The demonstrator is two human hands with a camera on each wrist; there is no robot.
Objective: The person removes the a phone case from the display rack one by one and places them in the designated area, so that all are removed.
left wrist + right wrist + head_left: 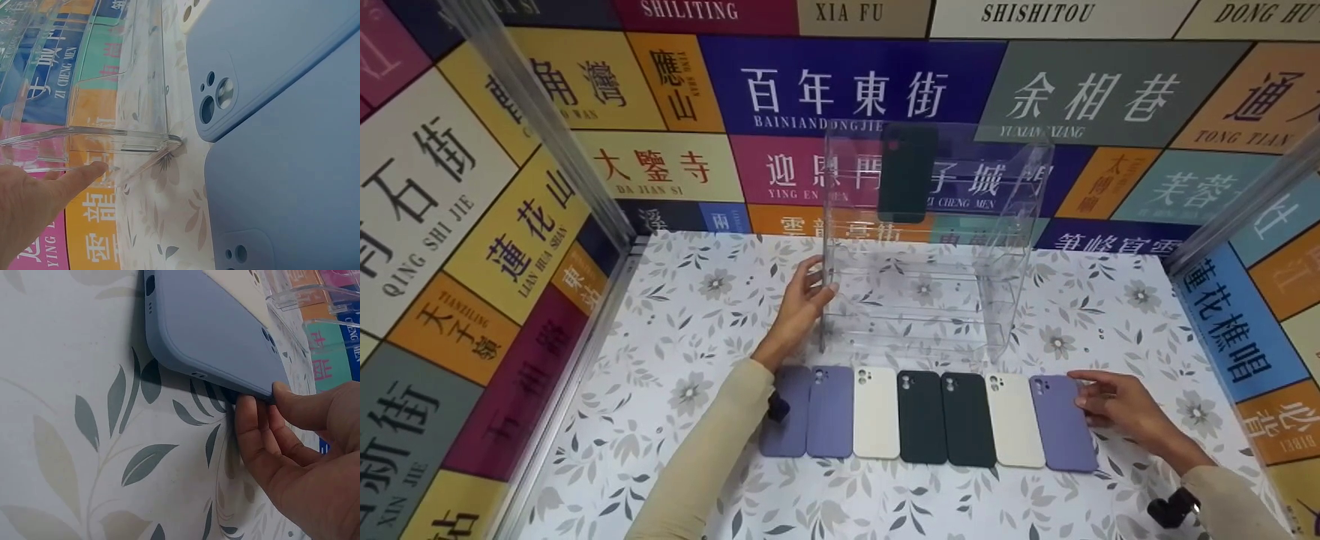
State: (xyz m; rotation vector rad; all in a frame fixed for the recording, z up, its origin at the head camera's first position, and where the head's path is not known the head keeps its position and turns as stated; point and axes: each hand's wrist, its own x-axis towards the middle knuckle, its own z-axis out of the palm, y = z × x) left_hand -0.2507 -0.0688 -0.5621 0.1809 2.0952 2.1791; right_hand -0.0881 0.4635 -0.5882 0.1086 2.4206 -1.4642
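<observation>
A clear tiered display stand (1005, 300) rises behind a row of phone cases. My left hand (801, 306) holds its left side panel, thumb in front; in the left wrist view the thumb (93, 171) lies against the plastic. At the row's right end, my right hand (1125, 405) pinches the upper right edge of a purple phone case (1063, 424). In the right wrist view the thumb (298, 405) is on its edge and the fingers (253, 430) are curled below, with that side tipped up off the cloth. A dark green phone case (907, 176) stands upright high in the stand.
Left of the held case lie a cream case (1016, 420), two dark cases (922, 420), another cream case (876, 416) and two purple cases (831, 416), the outermost partly behind my left wrist. Floral cloth (690, 390) covers the table; printed panels (847, 82) wall three sides.
</observation>
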